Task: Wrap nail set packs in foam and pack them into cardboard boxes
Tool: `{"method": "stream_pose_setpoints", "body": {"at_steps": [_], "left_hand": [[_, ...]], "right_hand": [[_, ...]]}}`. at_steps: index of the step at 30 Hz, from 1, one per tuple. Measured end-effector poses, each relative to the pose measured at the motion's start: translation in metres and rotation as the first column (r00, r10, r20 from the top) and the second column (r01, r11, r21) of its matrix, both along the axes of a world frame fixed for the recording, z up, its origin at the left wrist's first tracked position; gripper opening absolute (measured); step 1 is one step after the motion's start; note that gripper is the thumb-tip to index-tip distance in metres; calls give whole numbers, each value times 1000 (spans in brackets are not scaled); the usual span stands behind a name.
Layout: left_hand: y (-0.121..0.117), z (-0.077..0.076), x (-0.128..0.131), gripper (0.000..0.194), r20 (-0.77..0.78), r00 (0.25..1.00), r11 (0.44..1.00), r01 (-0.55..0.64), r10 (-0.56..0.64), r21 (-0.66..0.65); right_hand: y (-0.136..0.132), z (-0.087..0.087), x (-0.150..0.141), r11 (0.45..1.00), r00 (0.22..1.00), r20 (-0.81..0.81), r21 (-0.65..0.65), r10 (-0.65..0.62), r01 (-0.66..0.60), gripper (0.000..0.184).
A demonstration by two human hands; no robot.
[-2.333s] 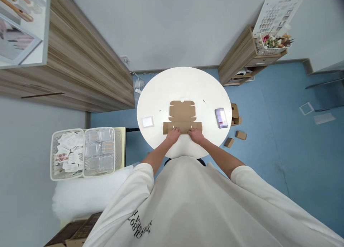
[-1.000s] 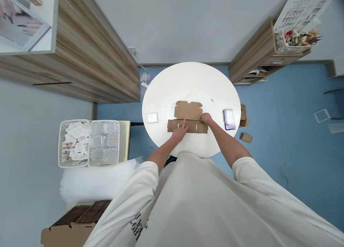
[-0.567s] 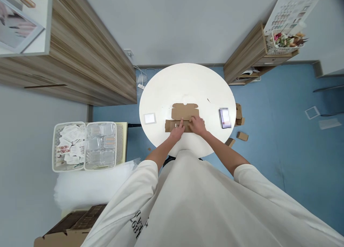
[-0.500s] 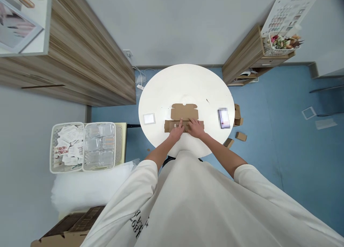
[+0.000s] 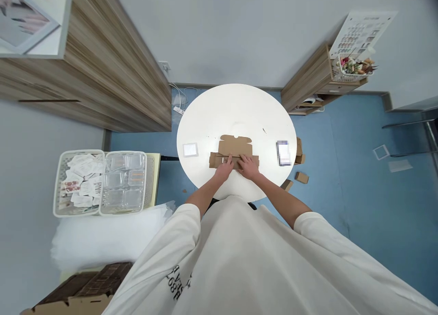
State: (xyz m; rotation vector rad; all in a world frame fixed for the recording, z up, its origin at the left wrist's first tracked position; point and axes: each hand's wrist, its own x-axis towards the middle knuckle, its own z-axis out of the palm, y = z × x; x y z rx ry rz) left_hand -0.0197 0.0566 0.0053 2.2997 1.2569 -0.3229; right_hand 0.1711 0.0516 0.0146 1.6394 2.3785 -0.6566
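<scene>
A brown cardboard box point(image 5: 235, 146), partly unfolded, lies on the white round table point(image 5: 236, 105). Its wide panel with rounded corner tabs and a notch points away from me, and narrower flaps stick out at both sides nearer my body. My left hand point(image 5: 225, 168) is closed on the near part, its fingertips at the crease left of the middle. Just right of it, my right hand point(image 5: 248, 167) also has its fingers bent over the same crease, which stands slightly raised. The undersides of both hands are hidden.
A small white-framed piece point(image 5: 190, 149) lies on the table's left, and a partly blurred stack point(image 5: 284, 153) on its right. Small cardboard boxes point(image 5: 301, 177) are on the floor at right. White baskets point(image 5: 146, 187) stand at left, beside a wooden cabinet point(image 5: 112, 77).
The crease in the cardboard has lifted into a raised edge under my fingers. My left index finger, stretched out before, is now bent at that edge. The view has shifted slightly.
</scene>
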Motion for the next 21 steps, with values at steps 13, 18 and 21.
{"method": "stream_pose_setpoints", "body": {"at_steps": [13, 18, 21], "left_hand": [[0, 16, -38, 68, 50, 985, 979, -169, 164, 113], [0, 15, -70, 77, -5, 885, 881, -462, 465, 103], [4, 9, -70, 72, 4, 868, 866, -497, 497, 50]], "right_hand": [[8, 0, -1, 1000, 1000, 4, -17, -20, 20, 37], [9, 1, 0, 1000, 1000, 0, -18, -22, 22, 37], [9, 0, 0, 999, 1000, -4, -24, -29, 29, 39]]}}
